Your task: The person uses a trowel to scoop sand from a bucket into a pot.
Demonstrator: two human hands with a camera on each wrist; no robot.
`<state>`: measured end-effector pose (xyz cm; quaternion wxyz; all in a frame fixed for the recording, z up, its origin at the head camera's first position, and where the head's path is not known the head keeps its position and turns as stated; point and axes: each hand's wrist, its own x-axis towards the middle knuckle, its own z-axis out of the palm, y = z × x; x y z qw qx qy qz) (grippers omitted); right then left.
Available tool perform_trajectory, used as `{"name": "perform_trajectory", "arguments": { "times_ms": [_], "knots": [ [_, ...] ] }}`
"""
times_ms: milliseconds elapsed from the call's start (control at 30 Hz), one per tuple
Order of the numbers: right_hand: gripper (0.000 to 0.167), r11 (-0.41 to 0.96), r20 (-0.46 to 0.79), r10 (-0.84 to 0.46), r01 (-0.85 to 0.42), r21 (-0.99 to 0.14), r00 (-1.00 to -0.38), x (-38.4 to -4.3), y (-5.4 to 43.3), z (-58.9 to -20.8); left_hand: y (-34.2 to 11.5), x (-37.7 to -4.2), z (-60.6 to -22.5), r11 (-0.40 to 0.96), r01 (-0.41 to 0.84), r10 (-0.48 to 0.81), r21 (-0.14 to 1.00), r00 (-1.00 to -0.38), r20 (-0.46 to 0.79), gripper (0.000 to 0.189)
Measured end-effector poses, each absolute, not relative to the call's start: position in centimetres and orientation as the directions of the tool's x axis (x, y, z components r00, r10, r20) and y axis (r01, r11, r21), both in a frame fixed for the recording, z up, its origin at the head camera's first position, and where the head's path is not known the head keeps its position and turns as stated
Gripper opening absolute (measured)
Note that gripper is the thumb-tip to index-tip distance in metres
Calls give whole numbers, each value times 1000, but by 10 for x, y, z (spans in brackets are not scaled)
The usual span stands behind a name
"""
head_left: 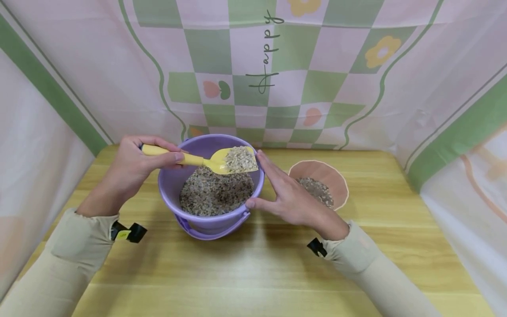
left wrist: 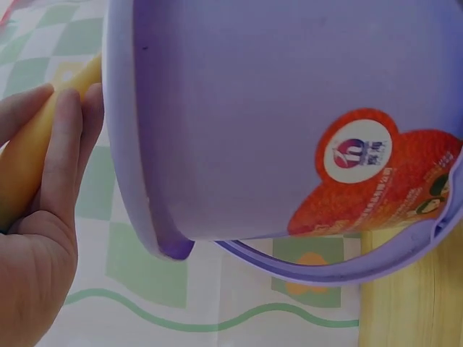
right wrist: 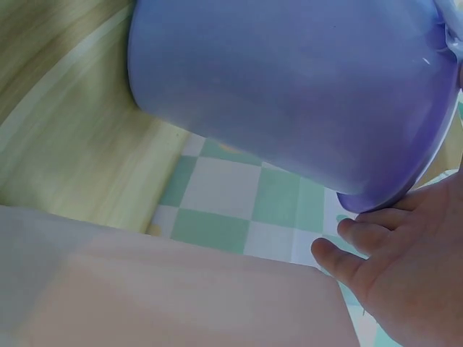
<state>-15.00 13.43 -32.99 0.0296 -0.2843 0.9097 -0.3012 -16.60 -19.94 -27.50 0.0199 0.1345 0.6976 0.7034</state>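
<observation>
My left hand (head_left: 136,163) grips the yellow handle of a toy shovel (head_left: 215,162), its blade heaped with pale gravel (head_left: 240,159). The shovel is held level over a purple bucket (head_left: 166,193), partly filled with darker, mixed gravel (head_left: 214,193). In the left wrist view the fingers wrap the yellow handle beside the bucket's rim. My right hand (head_left: 291,196) rests against the right side of the rim, fingers extended and thumb apart. The right wrist view shows that hand's fingers (right wrist: 369,235) at the rim, with the bucket wall (right wrist: 289,94) beside it.
A pinkish bowl (head_left: 340,187) with some gravel in it stands on the wooden table (head_left: 245,273), just right of the bucket, partly behind my right hand. A checked cloth (head_left: 253,57) hangs behind the table. The bucket's handle (head_left: 210,233) hangs down at the front.
</observation>
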Motion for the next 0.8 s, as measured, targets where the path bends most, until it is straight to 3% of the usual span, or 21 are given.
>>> {"name": "perform_trajectory", "arguments": {
  "times_ms": [167,800],
  "knots": [
    [104,652,132,-547,-520,-552,-827,-149,136,-330,-196,-165,-274,1,152,205,988,-967,149,18],
    [98,708,141,-528,-526,-471,-837,-147,180,-322,-179,-163,-264,-106,176,231,979,-953,196,14]
  ]
}}
